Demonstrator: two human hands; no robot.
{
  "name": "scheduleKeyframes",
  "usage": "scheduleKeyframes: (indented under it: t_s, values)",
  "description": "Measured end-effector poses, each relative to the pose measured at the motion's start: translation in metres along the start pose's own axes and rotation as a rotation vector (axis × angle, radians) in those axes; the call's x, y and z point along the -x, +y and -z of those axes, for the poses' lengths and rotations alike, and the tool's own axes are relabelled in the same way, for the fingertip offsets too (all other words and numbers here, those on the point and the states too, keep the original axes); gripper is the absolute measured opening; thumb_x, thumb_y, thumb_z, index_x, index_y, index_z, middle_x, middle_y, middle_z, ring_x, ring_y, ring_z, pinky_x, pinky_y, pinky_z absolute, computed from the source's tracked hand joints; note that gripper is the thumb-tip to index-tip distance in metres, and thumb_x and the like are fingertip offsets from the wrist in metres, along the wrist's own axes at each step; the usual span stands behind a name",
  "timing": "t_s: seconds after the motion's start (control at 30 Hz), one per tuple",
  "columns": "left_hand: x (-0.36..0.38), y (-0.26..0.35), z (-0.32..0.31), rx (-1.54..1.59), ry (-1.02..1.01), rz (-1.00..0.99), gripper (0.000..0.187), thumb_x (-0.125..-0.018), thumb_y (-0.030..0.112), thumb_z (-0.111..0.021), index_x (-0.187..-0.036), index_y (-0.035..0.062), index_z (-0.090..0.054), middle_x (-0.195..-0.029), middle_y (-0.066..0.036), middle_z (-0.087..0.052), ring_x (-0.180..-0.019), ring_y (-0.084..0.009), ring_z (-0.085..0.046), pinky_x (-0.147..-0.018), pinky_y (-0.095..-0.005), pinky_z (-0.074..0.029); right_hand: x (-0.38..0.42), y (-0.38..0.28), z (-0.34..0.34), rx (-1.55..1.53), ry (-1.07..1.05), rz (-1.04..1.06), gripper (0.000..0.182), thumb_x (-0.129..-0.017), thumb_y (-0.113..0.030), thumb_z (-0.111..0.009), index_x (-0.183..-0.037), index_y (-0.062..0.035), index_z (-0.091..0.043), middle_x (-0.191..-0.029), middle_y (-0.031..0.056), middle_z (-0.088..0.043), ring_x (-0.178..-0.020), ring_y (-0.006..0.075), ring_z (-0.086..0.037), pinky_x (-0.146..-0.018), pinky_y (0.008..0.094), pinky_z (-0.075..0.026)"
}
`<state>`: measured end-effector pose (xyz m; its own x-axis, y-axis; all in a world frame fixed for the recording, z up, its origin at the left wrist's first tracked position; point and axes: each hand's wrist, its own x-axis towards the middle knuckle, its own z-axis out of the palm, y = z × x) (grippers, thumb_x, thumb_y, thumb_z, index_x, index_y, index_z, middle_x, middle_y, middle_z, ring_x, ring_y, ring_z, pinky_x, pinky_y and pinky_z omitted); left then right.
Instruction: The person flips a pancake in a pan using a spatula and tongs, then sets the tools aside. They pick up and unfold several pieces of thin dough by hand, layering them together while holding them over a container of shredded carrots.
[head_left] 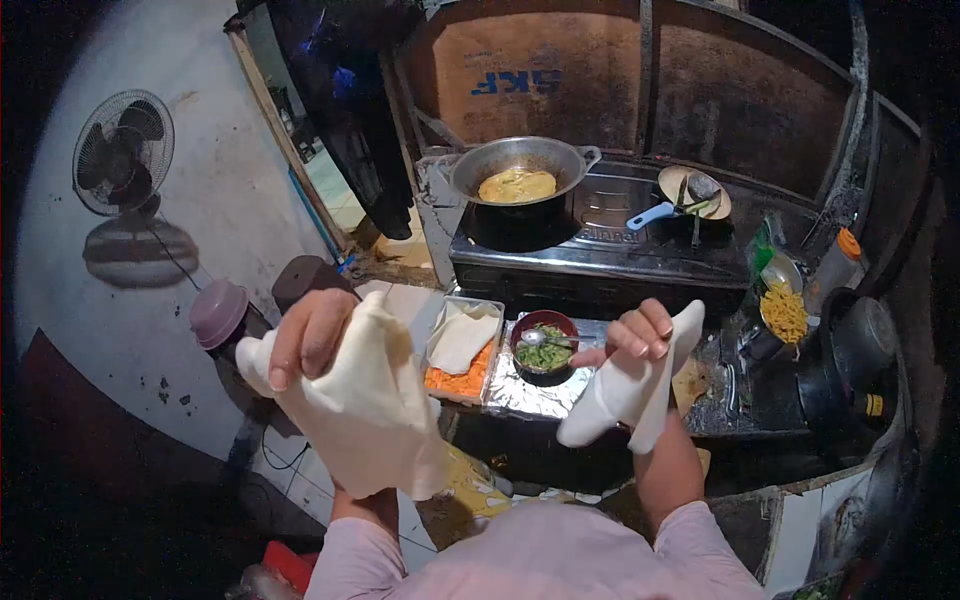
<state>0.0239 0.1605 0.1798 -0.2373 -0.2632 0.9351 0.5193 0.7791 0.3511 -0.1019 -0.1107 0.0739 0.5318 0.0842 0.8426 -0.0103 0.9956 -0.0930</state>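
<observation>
Centre-left, my left hand [318,332] gripped a cream sheet [360,420], likely to hang it freely; centre-right, my right hand [638,332] pinched a white sheet [622,390].

I wear a pale pink shirt [560,560]. At either side of the shirt, matching sleeves [355,562] leave my forearms [672,475] and fingers [322,335] bare.

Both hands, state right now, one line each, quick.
Left hand: closed on a pale, dough-like sheet that hangs down.
Right hand: fingers pinching a smaller-looking pale piece, raised in the air.
</observation>
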Motion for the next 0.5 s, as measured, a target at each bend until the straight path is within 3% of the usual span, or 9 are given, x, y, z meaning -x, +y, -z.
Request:
scheduleKeyframes:
  t_s: [0.1, 0.13, 0.17, 0.2, 0.23, 0.27, 0.33, 0.4, 0.5]
  values:
    - [0.010, -0.015, -0.027, -0.155, 0.305, -0.064, 0.021, -0.076, 0.035, -0.079, -0.065, 0.0192, -0.071, -0.074, 0.003, -0.055, -0.064, -0.0095, -0.052, -0.064, -0.0242, -0.043, 0.024, -0.002, -0.008, 0.418, 0.249, 0.002, 0.025, -0.090, -0.032, -0.061, -0.093, -0.0067, -0.063, -0.080, 0.0073, -0.066, -0.090, 0.0248, -0.065, -0.092, 0.0719, -0.038]
    - [0.008, -0.024, -0.034, -0.219, 0.463, -0.130, 0.022, -0.077, 0.037, -0.078, -0.065, 0.0191, -0.072, -0.075, 0.002, -0.055, -0.064, -0.0104, -0.052, -0.064, -0.0244, -0.043, 0.025, -0.009, -0.027, 0.562, 0.320, -0.106, 0.017, -0.083, -0.020, -0.069, -0.089, -0.0044, -0.067, -0.082, 0.0097, -0.068, -0.088, 0.0264, -0.067, -0.087, 0.0565, -0.049]
    - [0.010, -0.024, -0.036, -0.281, 0.388, -0.006, 0.023, -0.079, 0.037, -0.076, -0.065, 0.0196, -0.071, -0.073, 0.001, -0.054, -0.060, -0.0124, -0.051, -0.062, -0.0254, -0.044, 0.033, -0.019, -0.041, 0.817, 0.320, -0.236, 0.022, -0.082, -0.022, -0.070, -0.089, -0.0016, -0.068, -0.085, 0.0122, -0.069, -0.086, 0.0273, -0.067, -0.087, 0.0556, -0.049]
    - [0.041, -0.035, -0.054, -0.395, 0.590, -0.172, 0.027, -0.082, 0.037, -0.073, -0.068, 0.0139, -0.073, -0.071, -0.001, -0.055, -0.058, -0.0142, -0.053, -0.057, -0.0263, -0.044, 0.043, -0.031, -0.054, 1.069, 0.324, -0.375, 0.026, -0.081, -0.023, -0.071, -0.090, 0.0012, -0.069, -0.089, 0.0147, -0.070, -0.084, 0.0283, -0.067, -0.086, 0.0548, -0.049]
    - [0.050, -0.005, -0.048, -0.458, 0.372, 0.174, 0.028, -0.083, 0.035, -0.073, -0.070, 0.0101, -0.074, -0.071, -0.002, -0.055, -0.057, -0.0150, -0.053, -0.055, -0.0269, -0.044, 0.051, -0.040, -0.066, 1.277, 0.341, -0.555, 0.019, -0.073, -0.005, -0.066, -0.091, -0.0020, -0.072, -0.093, 0.0117, -0.071, -0.083, 0.0222, -0.069, -0.077, 0.0297, -0.053]
    - [0.057, 0.021, -0.041, -0.504, 0.132, 0.507, 0.029, -0.084, 0.033, -0.072, -0.073, 0.0064, -0.074, -0.070, -0.003, -0.055, -0.055, -0.0159, -0.054, -0.052, -0.0276, -0.043, 0.055, -0.045, -0.083, 1.533, 0.293, -0.646, 0.028, -0.071, -0.003, -0.061, -0.097, -0.0047, -0.071, -0.092, 0.0106, -0.071, -0.081, 0.0206, -0.069, -0.074, 0.0292, -0.052]
    - [0.041, 0.012, -0.041, -0.272, 0.104, 0.779, 0.020, -0.079, 0.021, -0.076, -0.079, 0.0009, -0.074, -0.069, -0.005, -0.055, -0.055, -0.0168, -0.056, -0.051, -0.0270, -0.043, 0.068, -0.056, -0.108, 1.785, 0.282, -0.833, 0.037, -0.068, -0.001, -0.057, -0.102, -0.0073, -0.069, -0.091, 0.0122, -0.070, -0.081, 0.0247, -0.069, -0.074, 0.0308, -0.053]
    - [0.059, -0.032, -0.100, -1.066, 0.681, 0.525, 0.017, -0.068, 0.013, -0.080, -0.079, 0.0012, -0.074, -0.069, -0.005, -0.055, -0.054, -0.0165, -0.056, -0.052, -0.0264, -0.042, 0.088, -0.061, -0.126, 1.920, 0.429, -0.861, 0.039, -0.068, 0.000, -0.056, -0.104, -0.0068, -0.068, -0.092, 0.0137, -0.070, -0.083, 0.0284, -0.068, -0.076, 0.0329, -0.053]
    - [0.087, -0.038, -0.114, -1.309, 0.784, 0.733, 0.023, -0.058, 0.016, -0.081, -0.076, 0.0038, -0.074, -0.069, -0.004, -0.054, -0.057, -0.0156, -0.056, -0.054, -0.0255, -0.042, 0.100, -0.065, -0.147, 2.205, 0.690, -0.878, 0.039, -0.067, 0.002, -0.054, -0.104, -0.0033, -0.067, -0.093, 0.0164, -0.069, -0.087, 0.0315, -0.068, -0.079, 0.0353, -0.053]
